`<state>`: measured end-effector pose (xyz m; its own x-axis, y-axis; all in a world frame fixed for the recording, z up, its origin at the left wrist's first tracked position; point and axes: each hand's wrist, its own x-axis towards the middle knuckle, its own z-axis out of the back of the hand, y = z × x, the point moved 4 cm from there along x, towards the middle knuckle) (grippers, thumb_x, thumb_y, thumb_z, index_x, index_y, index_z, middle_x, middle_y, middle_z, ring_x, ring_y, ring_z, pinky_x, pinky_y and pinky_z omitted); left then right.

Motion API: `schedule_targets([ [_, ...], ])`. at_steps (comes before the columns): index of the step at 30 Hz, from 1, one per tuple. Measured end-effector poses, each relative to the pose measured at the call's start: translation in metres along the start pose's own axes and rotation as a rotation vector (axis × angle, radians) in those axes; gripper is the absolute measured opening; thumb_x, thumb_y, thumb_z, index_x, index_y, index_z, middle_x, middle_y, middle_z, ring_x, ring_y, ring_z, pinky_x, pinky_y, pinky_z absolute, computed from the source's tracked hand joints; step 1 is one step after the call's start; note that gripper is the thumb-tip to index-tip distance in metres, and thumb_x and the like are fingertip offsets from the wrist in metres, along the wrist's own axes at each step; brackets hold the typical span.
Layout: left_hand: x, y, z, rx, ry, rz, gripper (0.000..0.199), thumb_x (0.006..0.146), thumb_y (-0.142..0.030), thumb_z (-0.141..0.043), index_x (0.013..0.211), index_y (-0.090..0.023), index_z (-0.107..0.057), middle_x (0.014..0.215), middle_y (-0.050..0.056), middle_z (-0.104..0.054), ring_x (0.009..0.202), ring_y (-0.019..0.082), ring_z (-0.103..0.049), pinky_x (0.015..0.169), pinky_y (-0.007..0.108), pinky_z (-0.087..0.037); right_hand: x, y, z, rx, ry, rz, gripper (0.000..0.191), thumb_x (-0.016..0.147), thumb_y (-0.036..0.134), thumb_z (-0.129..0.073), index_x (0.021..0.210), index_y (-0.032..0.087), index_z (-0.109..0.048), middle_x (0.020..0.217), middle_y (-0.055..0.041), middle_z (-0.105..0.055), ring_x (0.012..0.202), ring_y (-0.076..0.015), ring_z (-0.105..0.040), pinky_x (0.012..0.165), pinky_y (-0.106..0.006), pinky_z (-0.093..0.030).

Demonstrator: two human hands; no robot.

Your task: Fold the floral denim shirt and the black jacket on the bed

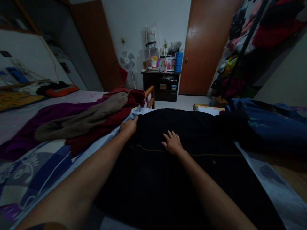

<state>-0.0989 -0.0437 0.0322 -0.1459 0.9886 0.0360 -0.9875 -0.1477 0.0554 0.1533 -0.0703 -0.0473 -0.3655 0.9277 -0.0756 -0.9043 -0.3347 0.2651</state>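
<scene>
A large black garment (148, 172) lies spread out in front of me, with a thin tan line running across it and a small pale mark on its right part. At its upper left edge, my left hand (129, 126) is closed on the black cloth; the fingertips are partly hidden. My right hand (173, 142) rests on the garment's upper middle, palm down with fingers spread, just above the tan line. Pale bedding (271, 175) shows beyond the garment's right side.
Left of the garment lie a grey-brown cloth (83, 116), dark red cloth and a blue-and-white checked cover (45, 175). Blue folded clothes (271, 124) are piled at right. Farther back stand a fan (127, 60), a dark cabinet (160, 84) and a wooden door (203, 48).
</scene>
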Motion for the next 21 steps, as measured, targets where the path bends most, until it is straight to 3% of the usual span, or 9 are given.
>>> schedule_targets([
  [3,-0.001,0.003,0.025,0.100,-0.183,0.031,0.047,0.094,-0.021,-0.034,0.139,-0.031,-0.044,0.114,0.016,-0.059,0.096,0.028,-0.064,0.080,0.042,-0.048,0.001,-0.004,-0.014,-0.027,0.008,-0.003,0.063,0.093,0.056,-0.037,0.149,0.026,-0.032,0.160,-0.0082,-0.018,0.147,-0.0304,-0.009,0.114,-0.049,-0.008],
  [6,0.004,0.006,0.042,0.163,-0.337,-0.036,0.043,0.095,-0.018,-0.030,0.131,-0.023,-0.052,0.110,0.017,-0.059,0.099,0.030,-0.061,0.080,0.043,-0.047,0.001,-0.006,-0.020,-0.053,0.006,-0.011,0.066,0.092,0.057,-0.036,0.150,0.026,-0.031,0.160,-0.0087,-0.019,0.146,-0.0306,-0.009,0.114,-0.049,-0.006],
  [10,0.009,-0.002,0.037,0.239,-0.484,-0.358,0.044,0.091,-0.010,-0.035,0.129,-0.024,-0.054,0.124,0.014,-0.057,0.120,0.029,-0.049,0.100,0.052,-0.036,0.002,-0.006,-0.023,-0.069,-0.024,-0.008,0.066,0.092,0.057,-0.035,0.150,0.026,-0.031,0.159,-0.0092,-0.020,0.146,-0.0305,-0.010,0.114,-0.049,-0.006],
  [12,0.006,-0.014,0.021,0.259,-0.479,-0.594,0.050,0.088,-0.005,-0.038,0.130,-0.029,-0.053,0.135,0.008,-0.052,0.131,0.025,-0.040,0.110,0.052,-0.024,0.002,-0.006,-0.023,-0.067,-0.035,-0.011,0.066,0.092,0.057,-0.035,0.149,0.026,-0.032,0.159,-0.0092,-0.021,0.146,-0.0306,-0.011,0.114,-0.049,-0.006],
  [15,-0.002,-0.030,-0.010,0.299,-0.322,-0.845,0.047,0.087,-0.008,-0.043,0.124,-0.031,-0.058,0.136,0.004,-0.054,0.136,0.023,-0.035,0.114,0.050,-0.018,0.002,-0.007,-0.023,-0.060,-0.040,-0.014,0.065,0.091,0.057,-0.037,0.149,0.026,-0.034,0.159,-0.0092,-0.022,0.146,-0.0304,-0.013,0.114,-0.048,-0.006],
  [17,-0.003,-0.035,-0.025,0.321,-0.226,-0.852,0.042,0.088,-0.010,-0.043,0.122,-0.028,-0.059,0.128,0.006,-0.060,0.134,0.023,-0.039,0.113,0.049,-0.019,0.002,-0.007,-0.022,-0.053,-0.042,-0.012,0.065,0.091,0.057,-0.038,0.148,0.026,-0.034,0.158,-0.0089,-0.023,0.146,-0.0300,-0.013,0.114,-0.048,-0.006],
  [21,0.003,-0.032,-0.031,0.302,-0.216,-0.719,0.046,0.089,-0.009,-0.038,0.133,-0.016,-0.051,0.104,0.010,-0.069,0.112,0.022,-0.057,0.113,0.047,-0.016,0.002,-0.008,-0.020,-0.032,-0.049,-0.011,0.067,0.090,0.057,-0.039,0.149,0.024,-0.034,0.158,-0.0074,-0.023,0.146,-0.0287,-0.013,0.115,-0.046,-0.006],
])
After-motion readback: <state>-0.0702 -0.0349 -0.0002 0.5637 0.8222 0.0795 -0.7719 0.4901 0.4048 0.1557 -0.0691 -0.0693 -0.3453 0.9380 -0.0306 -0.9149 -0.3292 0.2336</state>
